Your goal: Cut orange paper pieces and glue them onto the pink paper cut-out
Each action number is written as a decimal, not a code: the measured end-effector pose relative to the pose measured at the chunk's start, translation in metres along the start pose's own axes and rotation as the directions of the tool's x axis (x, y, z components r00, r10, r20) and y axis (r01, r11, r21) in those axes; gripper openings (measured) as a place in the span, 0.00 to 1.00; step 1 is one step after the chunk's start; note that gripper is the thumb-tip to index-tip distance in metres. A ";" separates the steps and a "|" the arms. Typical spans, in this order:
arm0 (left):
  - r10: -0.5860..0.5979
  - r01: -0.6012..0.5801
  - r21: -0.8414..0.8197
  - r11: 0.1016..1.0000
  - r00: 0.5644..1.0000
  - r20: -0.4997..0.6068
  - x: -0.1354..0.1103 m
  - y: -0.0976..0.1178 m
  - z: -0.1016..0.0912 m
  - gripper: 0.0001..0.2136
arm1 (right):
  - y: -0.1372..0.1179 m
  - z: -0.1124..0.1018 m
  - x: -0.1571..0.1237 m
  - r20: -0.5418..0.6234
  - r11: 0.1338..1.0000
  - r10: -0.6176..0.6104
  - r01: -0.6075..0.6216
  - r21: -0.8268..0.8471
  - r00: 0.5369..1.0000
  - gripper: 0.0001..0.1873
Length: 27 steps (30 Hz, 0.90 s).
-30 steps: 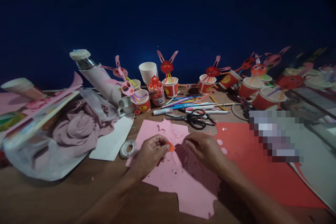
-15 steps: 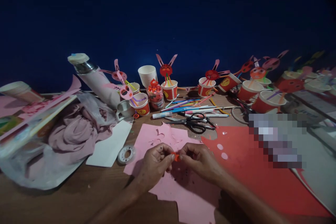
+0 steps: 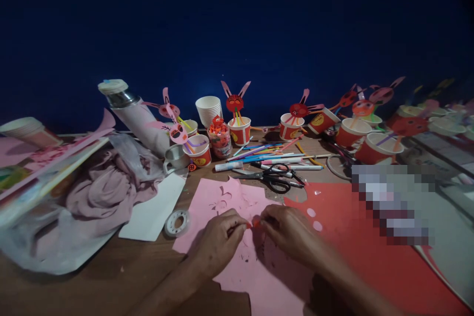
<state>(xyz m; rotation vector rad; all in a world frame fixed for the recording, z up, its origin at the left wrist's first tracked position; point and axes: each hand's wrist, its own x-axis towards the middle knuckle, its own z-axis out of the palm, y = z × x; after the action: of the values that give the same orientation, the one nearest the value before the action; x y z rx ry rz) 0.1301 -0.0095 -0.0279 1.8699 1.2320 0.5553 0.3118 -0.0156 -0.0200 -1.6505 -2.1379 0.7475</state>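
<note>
- Orange-red paper (image 3: 256,221) shows in small bits between the two hands, above a pink sheet (image 3: 240,274); from where I stand I cannot tell whether it is one piece or two;
- the left hand (image 3: 225,237) pinches the paper between thumb and fingers; the right hand (image 3: 284,227) pinches too, its fingertips just beside the left's;
- beneath them the pink sheet, ragged at its edges, lies on the brown counter (image 3: 111,286); a red sheet (image 3: 355,252) to the right bears two pale pink ovals (image 3: 317,226);
- black-handled scissors (image 3: 264,176) lie just beyond; a tape roll (image 3: 170,223) sits to the left;
- farther back, red cups (image 3: 241,135) hold paper rabbit heads (image 3: 234,103).
</note>
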 end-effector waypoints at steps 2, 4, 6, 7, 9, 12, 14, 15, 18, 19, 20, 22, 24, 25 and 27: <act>-0.033 0.034 0.047 0.998 0.999 -0.010 0.002 0.003 0.000 0.10 | -0.001 0.003 0.000 -0.008 0.998 -0.001 0.000 -0.056 1.000 0.11; -0.073 0.074 0.093 0.993 0.997 -0.020 0.004 0.004 0.000 0.09 | 0.000 0.006 0.001 -0.013 0.995 -0.003 0.002 -0.102 1.000 0.11; -0.101 0.105 0.145 0.984 0.994 -0.034 0.005 0.002 0.000 0.09 | 0.001 0.010 0.002 -0.023 0.990 -0.001 -0.003 -0.143 1.000 0.12; -0.108 0.113 0.171 0.979 0.993 -0.039 0.005 0.001 0.001 0.09 | 0.002 0.011 0.003 -0.028 0.987 0.001 -0.006 -0.162 1.000 0.13; -0.111 0.118 0.215 0.969 0.993 -0.046 0.006 -0.003 0.002 0.09 | 0.002 0.014 0.004 -0.037 0.981 0.002 -0.009 -0.195 0.999 0.12; -0.110 0.118 0.257 0.959 0.993 -0.045 0.005 -0.007 0.004 0.10 | 0.003 0.017 0.005 -0.048 0.972 -0.001 -0.010 -0.234 0.999 0.11; -0.098 0.104 0.279 0.955 0.995 -0.038 0.005 -0.008 0.004 0.11 | 0.003 0.020 0.005 -0.063 0.966 0.001 -0.017 -0.259 0.998 0.11; -0.090 0.095 0.286 0.953 0.995 -0.031 0.006 -0.008 0.004 0.11 | 0.004 0.021 0.005 -0.069 0.963 -0.001 -0.018 -0.270 0.998 0.11; -0.081 0.079 0.291 0.953 0.997 -0.004 0.007 -0.007 0.003 0.12 | 0.005 0.025 0.005 -0.074 0.957 -0.011 -0.011 -0.289 0.997 0.11; -0.086 0.082 0.292 0.953 0.996 0.000 0.008 -0.007 0.002 0.11 | 0.005 0.025 0.005 -0.074 0.956 -0.014 -0.008 -0.292 0.997 0.11; -0.094 0.089 0.295 0.951 0.996 0.003 0.008 -0.007 0.002 0.11 | 0.005 0.024 0.005 -0.071 0.956 -0.018 -0.004 -0.292 0.997 0.11; -0.112 0.106 0.311 0.944 0.994 0.004 0.010 -0.007 0.002 0.10 | 0.005 0.021 0.005 -0.067 0.957 -0.017 -0.003 -0.290 0.998 0.11; -0.126 0.119 0.335 0.935 0.992 -0.001 0.010 -0.007 0.003 0.10 | 0.006 0.016 0.005 -0.064 0.959 -0.013 -0.006 -0.282 0.998 0.11; -0.130 0.124 0.347 0.930 0.991 -0.008 0.010 -0.007 0.003 0.10 | 0.006 0.013 0.005 -0.063 0.961 -0.013 -0.005 -0.277 0.998 0.11; -0.133 0.131 0.368 0.920 0.991 -0.020 0.010 -0.007 0.004 0.10 | 0.007 0.007 0.005 -0.061 0.964 -0.020 0.003 -0.266 0.998 0.10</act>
<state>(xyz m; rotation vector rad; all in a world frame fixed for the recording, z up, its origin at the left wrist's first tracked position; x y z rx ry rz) 0.1335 -0.0012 -0.0363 2.0701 1.5293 0.2548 0.3121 -0.0112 -0.0300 -1.7626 -2.2807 0.4110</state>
